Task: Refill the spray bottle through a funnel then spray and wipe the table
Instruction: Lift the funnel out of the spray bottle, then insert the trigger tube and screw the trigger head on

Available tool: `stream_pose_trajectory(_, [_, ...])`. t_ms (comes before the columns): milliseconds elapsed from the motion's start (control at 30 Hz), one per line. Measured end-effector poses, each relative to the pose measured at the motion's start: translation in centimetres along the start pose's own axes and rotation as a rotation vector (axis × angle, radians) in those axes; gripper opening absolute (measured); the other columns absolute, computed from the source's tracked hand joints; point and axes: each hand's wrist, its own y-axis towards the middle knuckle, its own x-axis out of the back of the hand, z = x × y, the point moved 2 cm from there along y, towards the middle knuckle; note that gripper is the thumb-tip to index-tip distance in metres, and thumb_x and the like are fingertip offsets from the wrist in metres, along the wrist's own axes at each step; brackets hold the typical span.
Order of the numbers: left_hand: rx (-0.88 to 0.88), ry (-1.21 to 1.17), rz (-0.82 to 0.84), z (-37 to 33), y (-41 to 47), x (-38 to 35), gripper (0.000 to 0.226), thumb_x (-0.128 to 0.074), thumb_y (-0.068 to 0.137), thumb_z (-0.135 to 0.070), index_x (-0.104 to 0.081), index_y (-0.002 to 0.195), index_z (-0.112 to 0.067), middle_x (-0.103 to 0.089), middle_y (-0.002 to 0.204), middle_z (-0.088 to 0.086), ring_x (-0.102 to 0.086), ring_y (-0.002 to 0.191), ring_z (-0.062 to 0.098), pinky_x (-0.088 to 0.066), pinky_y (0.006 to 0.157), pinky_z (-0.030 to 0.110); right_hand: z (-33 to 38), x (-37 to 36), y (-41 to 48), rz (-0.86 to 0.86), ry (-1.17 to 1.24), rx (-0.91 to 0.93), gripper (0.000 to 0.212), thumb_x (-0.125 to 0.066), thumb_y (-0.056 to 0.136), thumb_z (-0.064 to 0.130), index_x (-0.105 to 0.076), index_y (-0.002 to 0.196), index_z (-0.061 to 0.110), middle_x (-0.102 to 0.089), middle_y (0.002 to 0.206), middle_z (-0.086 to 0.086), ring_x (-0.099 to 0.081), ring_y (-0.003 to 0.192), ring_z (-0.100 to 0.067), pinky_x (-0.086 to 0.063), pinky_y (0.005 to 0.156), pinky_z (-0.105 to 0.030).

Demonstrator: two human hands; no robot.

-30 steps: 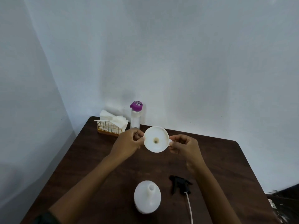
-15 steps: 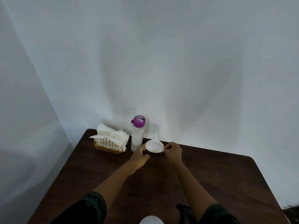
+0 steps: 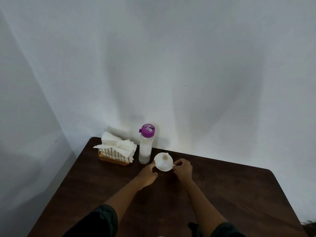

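Note:
A white funnel (image 3: 163, 161) is tipped with its wide mouth toward me, low over the dark wooden table (image 3: 230, 189) near the back. My left hand (image 3: 148, 174) touches its left rim with the fingertips. My right hand (image 3: 182, 168) pinches its right rim. Just left of the funnel stands a clear bottle with a purple cap (image 3: 145, 144), holding whitish liquid. The black spray head (image 3: 194, 227) shows only as a dark piece at the bottom edge. The white spray bottle is out of view.
A wire holder with white paper napkins (image 3: 116, 150) sits at the table's back left corner. White walls close in behind and to the left. The table's right edge runs down toward the lower right.
The view tilted up, so the spray bottle dropped out of sight. Both hands carried the funnel away from me to the back of the table, beside the purple-capped bottle, and turned it over.

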Motion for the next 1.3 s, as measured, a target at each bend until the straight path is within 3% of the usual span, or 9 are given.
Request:
stream_pose_trajectory(200, [0.006, 0.015, 0.005, 0.6, -0.1, -0.1, 0.067, -0.046, 0.089, -0.005, -0.016, 0.147, -0.017, -0.027, 0.153, 0.008, -0.060, 0.101, 0.016, -0.048, 0.077, 0.023, -0.6, -0.2, 0.2, 0.008, -0.027, 0.003, 0.010, -0.058, 0.077, -0.006, -0.064, 0.079, 0.000, -0.068, 0.083, -0.017, -0.064, 0.075, -0.028, -0.051, 0.067, -0.031])
stream_pose_trajectory(433, [0.000, 0.016, -0.026, 0.8, 0.5, 0.5, 0.070, -0.045, 0.089, -0.007, -0.011, 0.148, -0.023, -0.032, 0.150, 0.010, -0.054, 0.068, 0.004, -0.044, 0.061, 0.017, -0.7, -0.4, 0.5, 0.008, -0.061, 0.012, 0.011, -0.054, 0.081, -0.002, -0.063, 0.081, 0.004, -0.064, 0.081, -0.011, -0.057, 0.071, -0.018, -0.045, 0.061, -0.025])
stream_pose_trajectory(567, [-0.042, 0.019, -0.006, 0.0, 1.5, 0.4, 0.075, -0.046, 0.089, -0.008, -0.003, 0.148, -0.023, -0.019, 0.156, 0.006, -0.056, 0.076, 0.003, -0.038, 0.051, 0.010, -0.6, -0.8, 1.5, 0.006, -0.097, 0.048, 0.013, -0.053, 0.082, 0.000, -0.065, 0.087, 0.005, -0.068, 0.090, -0.014, -0.058, 0.076, -0.019, -0.043, 0.062, -0.024])
stream_pose_trajectory(667, [-0.049, -0.002, -0.035, 0.0, 1.7, 0.3, 0.076, -0.046, 0.089, -0.009, 0.000, 0.148, -0.023, -0.015, 0.157, 0.008, -0.059, 0.105, 0.018, -0.040, 0.057, 0.012, -0.6, -0.6, 1.7, 0.004, -0.103, 0.072, 0.022, -0.056, 0.082, 0.000, -0.067, 0.102, 0.003, -0.069, 0.101, -0.015, -0.063, 0.093, -0.026, -0.048, 0.076, -0.028])
stream_pose_trajectory(833, [-0.081, -0.050, -0.099, 1.8, -0.6, 0.1, 0.064, -0.046, 0.090, -0.006, -0.019, 0.147, -0.016, -0.038, 0.147, 0.007, -0.051, 0.076, -0.006, -0.042, 0.065, 0.003, -2.1, 2.4, -1.4, -0.086, 0.020, 0.042, 0.034, -0.059, 0.077, -0.005, -0.066, 0.109, 0.005, -0.068, 0.102, -0.008, -0.061, 0.093, -0.019, -0.045, 0.078, -0.024])
stream_pose_trajectory(900, [-0.103, -0.042, -0.109, 2.4, -2.1, -0.2, 0.056, -0.046, 0.089, -0.002, -0.031, 0.143, -0.011, -0.043, 0.145, 0.006, -0.056, 0.106, 0.004, -0.045, 0.091, 0.015, -3.5, 4.2, -3.5, -0.102, 0.044, 0.052, 0.027, -0.062, 0.077, -0.003, -0.068, 0.100, 0.008, -0.067, 0.093, -0.003, -0.061, 0.087, -0.015, -0.044, 0.073, -0.020])
stream_pose_trajectory(967, [-0.105, -0.060, -0.107, 2.8, -3.8, -1.0, 0.047, -0.047, 0.088, 0.000, -0.045, 0.135, -0.008, -0.055, 0.134, 0.007, -0.053, 0.120, 0.013, -0.042, 0.102, 0.026, -5.2, 6.2, -5.7, -0.071, 0.044, 0.071, 0.018, -0.065, 0.078, -0.003, -0.069, 0.089, 0.010, -0.068, 0.085, -0.002, -0.064, 0.084, -0.017, -0.045, 0.072, -0.020])
stream_pose_trajectory(1100, [-0.131, -0.137, 0.048, 2.4, -7.7, -2.4, 0.033, -0.049, 0.089, -0.001, -0.059, 0.118, -0.012, -0.067, 0.110, 0.004, -0.062, 0.103, 0.009, -0.048, 0.092, 0.023, -8.8, 9.2, -9.6, 0.074, -0.040, 0.041, 0.013, -0.067, 0.079, -0.001, -0.070, 0.083, 0.010, -0.069, 0.082, -0.003, -0.064, 0.079, -0.014, -0.045, 0.068, -0.015])
stream_pose_trajectory(1300, [-0.189, -0.104, 0.219, 1.6, -12.7, -5.0, 0.027, -0.049, 0.092, -0.006, -0.060, 0.113, -0.018, -0.067, 0.104, -0.004, -0.062, 0.101, 0.003, -0.049, 0.087, 0.017, -14.2, 12.0, -14.0, 0.131, -0.116, -0.091, 0.026, -0.069, 0.077, -0.003, -0.069, 0.102, 0.003, -0.070, 0.103, -0.013, -0.064, 0.092, -0.020, -0.047, 0.079, -0.025])
